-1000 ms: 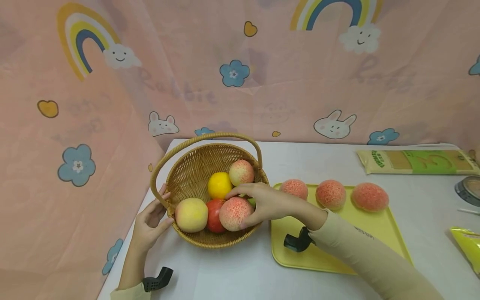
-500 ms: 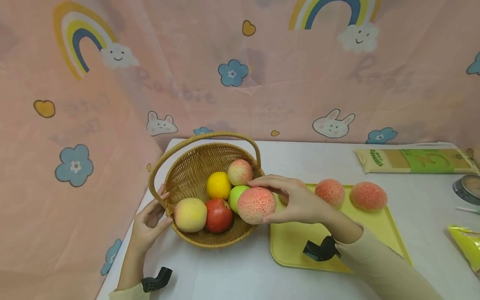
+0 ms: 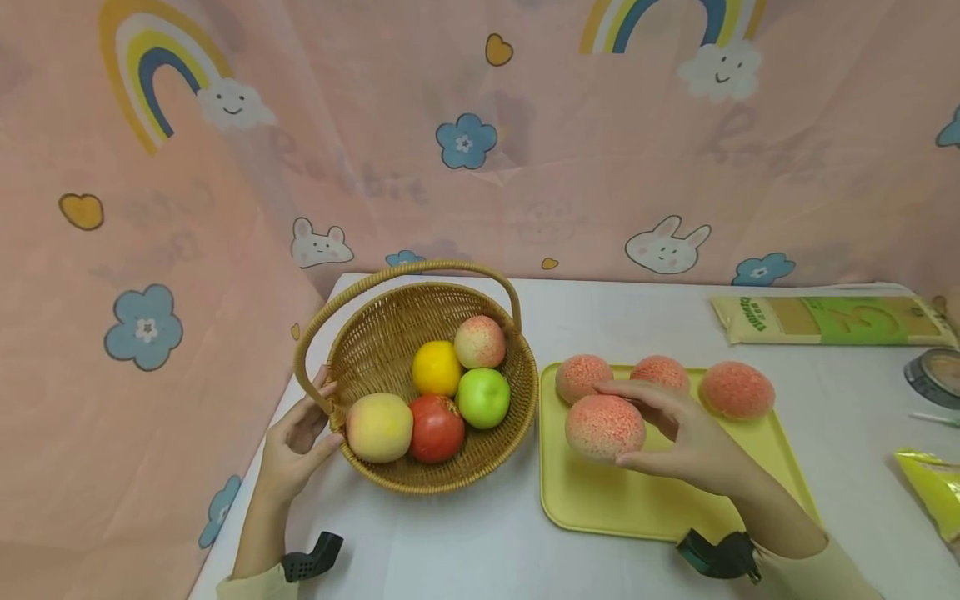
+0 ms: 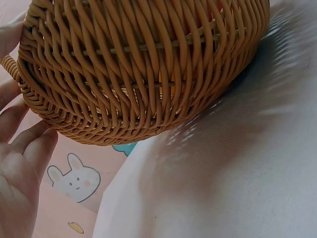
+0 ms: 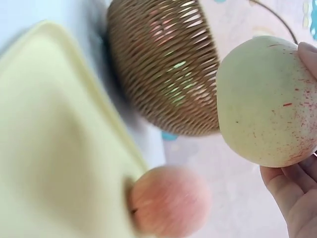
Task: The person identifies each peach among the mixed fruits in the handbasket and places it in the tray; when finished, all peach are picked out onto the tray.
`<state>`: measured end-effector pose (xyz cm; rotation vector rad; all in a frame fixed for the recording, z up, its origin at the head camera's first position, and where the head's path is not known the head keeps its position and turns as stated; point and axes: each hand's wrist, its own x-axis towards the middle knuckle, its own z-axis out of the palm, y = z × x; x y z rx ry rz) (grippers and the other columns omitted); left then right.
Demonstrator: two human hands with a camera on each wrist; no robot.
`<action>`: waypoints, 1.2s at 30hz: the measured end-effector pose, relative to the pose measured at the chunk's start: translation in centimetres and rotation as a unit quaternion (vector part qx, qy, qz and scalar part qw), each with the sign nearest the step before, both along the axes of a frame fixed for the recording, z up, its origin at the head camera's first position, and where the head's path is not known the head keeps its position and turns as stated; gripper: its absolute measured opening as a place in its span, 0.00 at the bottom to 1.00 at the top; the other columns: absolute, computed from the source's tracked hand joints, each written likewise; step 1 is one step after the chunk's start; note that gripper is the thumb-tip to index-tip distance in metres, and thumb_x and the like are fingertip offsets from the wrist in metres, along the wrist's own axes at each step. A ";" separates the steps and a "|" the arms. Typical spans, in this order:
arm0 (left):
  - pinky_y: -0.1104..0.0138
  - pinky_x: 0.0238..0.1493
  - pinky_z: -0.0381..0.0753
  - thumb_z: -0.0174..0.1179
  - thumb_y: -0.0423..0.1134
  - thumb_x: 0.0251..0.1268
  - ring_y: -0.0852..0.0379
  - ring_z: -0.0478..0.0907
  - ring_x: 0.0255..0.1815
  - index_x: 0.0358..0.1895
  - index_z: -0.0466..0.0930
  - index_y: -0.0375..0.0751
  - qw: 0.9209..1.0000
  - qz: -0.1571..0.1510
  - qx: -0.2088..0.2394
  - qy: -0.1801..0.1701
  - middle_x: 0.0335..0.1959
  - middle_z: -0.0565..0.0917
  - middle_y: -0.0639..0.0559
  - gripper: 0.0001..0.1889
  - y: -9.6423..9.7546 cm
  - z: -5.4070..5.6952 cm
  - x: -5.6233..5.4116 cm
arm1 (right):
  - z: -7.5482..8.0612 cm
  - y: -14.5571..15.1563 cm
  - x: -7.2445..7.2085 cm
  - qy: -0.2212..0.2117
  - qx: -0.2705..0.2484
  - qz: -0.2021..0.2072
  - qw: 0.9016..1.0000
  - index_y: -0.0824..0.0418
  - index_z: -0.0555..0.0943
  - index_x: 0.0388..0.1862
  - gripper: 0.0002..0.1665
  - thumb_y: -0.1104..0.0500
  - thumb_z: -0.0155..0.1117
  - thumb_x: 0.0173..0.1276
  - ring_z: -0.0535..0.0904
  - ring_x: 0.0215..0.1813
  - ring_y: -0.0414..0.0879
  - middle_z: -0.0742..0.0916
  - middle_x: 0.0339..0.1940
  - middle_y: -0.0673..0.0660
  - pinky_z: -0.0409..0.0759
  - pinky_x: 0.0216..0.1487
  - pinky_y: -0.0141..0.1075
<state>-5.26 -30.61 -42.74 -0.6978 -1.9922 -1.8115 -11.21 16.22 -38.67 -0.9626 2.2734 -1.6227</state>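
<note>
The right hand grips a rounded, red-speckled peach between its fingers, above the smooth yellow tray; the right wrist view adds its pale green side. The left hand has its fingers curled on the rim of the woven wicker basket, beside the handle; the left wrist view shows gaps in the weave. Inside lie five fruits, including a glossy green apple. Farther back on the tray, the right hand partly hides the middle peach of three. Beyond, a flat packet lies on the white worktop.
</note>
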 end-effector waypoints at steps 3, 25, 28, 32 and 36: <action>0.68 0.68 0.65 0.58 0.15 0.52 0.49 0.57 0.74 0.58 0.60 0.09 1.000 -0.002 0.001 0.002 0.71 0.53 0.25 0.28 0.0 0.0 0.1 | -1.3 0.8 0.5 -0.022 0.012 -0.016 1.000 0.57 0.70 0.65 0.39 0.67 0.73 0.53 0.71 0.62 0.31 0.77 0.63 0.53 0.68 0.61 0.18; 0.69 0.68 0.65 0.58 0.14 0.51 0.49 0.58 0.74 0.59 0.61 0.11 1.000 0.004 -0.002 -0.004 0.72 0.53 0.26 0.29 -0.1 0.0 0.1 | -6.2 -0.3 1.2 -0.078 0.086 -0.026 0.993 0.59 0.73 0.62 0.40 0.48 0.75 0.51 0.70 0.60 0.25 0.80 0.59 0.51 0.64 0.61 0.17; 0.68 0.68 0.65 0.58 0.14 0.51 0.49 0.58 0.74 0.59 0.61 0.11 1.000 0.003 -0.002 -0.002 0.71 0.53 0.26 0.29 -0.1 0.0 0.1 | -6.1 -0.3 1.3 -0.083 0.090 -0.016 0.992 0.59 0.71 0.64 0.41 0.48 0.74 0.52 0.69 0.62 0.25 0.79 0.61 0.53 0.62 0.62 0.17; 0.68 0.68 0.66 0.58 0.14 0.51 0.49 0.59 0.74 0.59 0.61 0.11 1.000 0.005 -0.003 -0.002 0.71 0.53 0.25 0.29 0.0 0.0 0.1 | -6.0 -0.4 1.2 -0.076 0.106 -0.005 0.991 0.56 0.70 0.65 0.42 0.47 0.74 0.53 0.67 0.63 0.26 0.78 0.63 0.53 0.62 0.63 0.18; 0.69 0.68 0.66 0.58 0.14 0.51 0.49 0.59 0.74 0.59 0.61 0.11 1.000 0.008 -0.004 -0.007 0.72 0.53 0.26 0.29 0.0 0.1 0.0 | -6.0 -0.4 1.2 -0.068 0.117 -0.001 0.991 0.55 0.69 0.66 0.43 0.45 0.73 0.53 0.66 0.64 0.26 0.77 0.64 0.53 0.62 0.64 0.19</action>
